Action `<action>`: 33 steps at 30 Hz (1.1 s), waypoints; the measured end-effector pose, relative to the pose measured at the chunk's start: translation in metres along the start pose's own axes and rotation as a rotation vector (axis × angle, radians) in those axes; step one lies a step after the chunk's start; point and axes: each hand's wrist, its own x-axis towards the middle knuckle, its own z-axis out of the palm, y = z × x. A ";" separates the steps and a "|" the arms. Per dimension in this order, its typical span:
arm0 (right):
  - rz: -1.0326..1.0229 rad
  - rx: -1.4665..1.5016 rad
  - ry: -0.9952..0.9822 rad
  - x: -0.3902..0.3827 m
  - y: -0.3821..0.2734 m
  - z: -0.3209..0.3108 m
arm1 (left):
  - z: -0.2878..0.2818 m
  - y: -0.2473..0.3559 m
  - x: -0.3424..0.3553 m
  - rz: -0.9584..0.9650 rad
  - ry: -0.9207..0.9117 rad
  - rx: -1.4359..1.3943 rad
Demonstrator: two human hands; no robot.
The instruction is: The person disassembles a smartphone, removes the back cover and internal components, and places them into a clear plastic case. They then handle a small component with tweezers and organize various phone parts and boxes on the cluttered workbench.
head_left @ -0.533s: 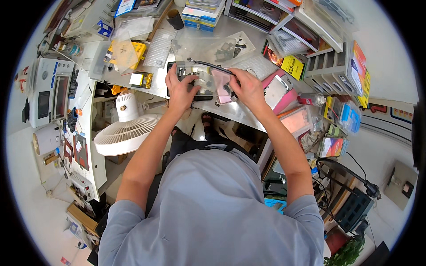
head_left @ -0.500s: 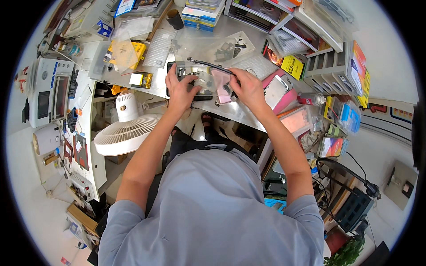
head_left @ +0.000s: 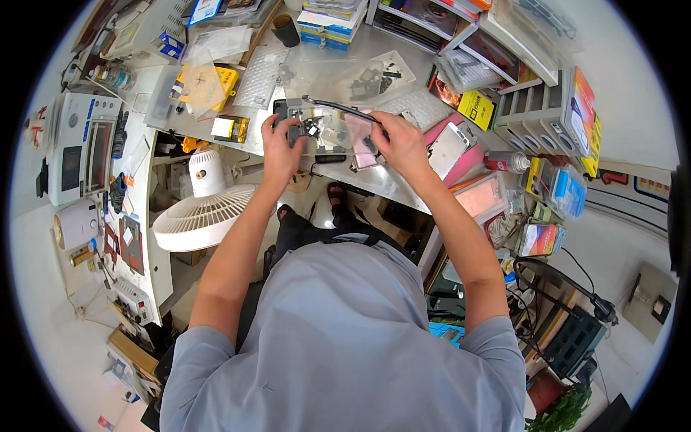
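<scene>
My left hand (head_left: 281, 155) rests at the left of a translucent tray (head_left: 332, 133) with small dark parts, its fingers curved and apart, touching a dark flat device (head_left: 281, 111) beneath them. My right hand (head_left: 403, 147) is closed on a long, slim black tool (head_left: 338, 106), which reaches leftward above the tray. A pink translucent piece (head_left: 360, 133) lies just left of this hand. Behind them is a clear plastic box (head_left: 317, 72) with dark pieces. To the right, a white phone (head_left: 450, 151) lies on a pink pad (head_left: 464, 165).
A white fan (head_left: 201, 223) stands at the lower left of the metal bench (head_left: 374, 186). Yellow cases (head_left: 227, 80), bubble wrap (head_left: 255, 83), a dark cup (head_left: 286, 30) and stacked boxes (head_left: 327, 25) surround the work area. Drawer organizers (head_left: 533, 126) and a spray can (head_left: 504, 162) stand at the right.
My left hand has moved slightly left, uncovering more of the small parts in the middle. My right hand and the black tool have shifted very little.
</scene>
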 end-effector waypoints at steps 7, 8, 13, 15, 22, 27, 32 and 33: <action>0.024 -0.001 -0.010 -0.002 0.003 0.001 | -0.008 0.007 0.000 -0.091 -0.055 -0.042; 0.024 0.002 -0.010 -0.002 0.003 0.002 | -0.009 0.008 -0.001 -0.103 -0.066 -0.041; 0.011 0.006 -0.007 -0.002 0.002 0.002 | -0.001 0.000 -0.012 -0.140 0.050 -0.180; 0.011 0.006 -0.001 -0.003 0.003 0.004 | 0.002 -0.004 -0.017 -0.236 0.064 -0.251; 0.006 0.007 -0.007 -0.003 0.003 0.006 | 0.004 -0.004 -0.028 -0.407 0.021 -0.354; -0.024 0.000 0.006 -0.004 0.004 0.009 | 0.006 -0.007 -0.030 -0.434 0.005 -0.367; -0.030 -0.007 -0.022 -0.004 0.005 0.009 | 0.008 -0.009 -0.030 -0.451 0.025 -0.419; -0.036 -0.008 -0.034 -0.005 0.006 0.008 | 0.008 -0.008 -0.030 -0.456 0.020 -0.426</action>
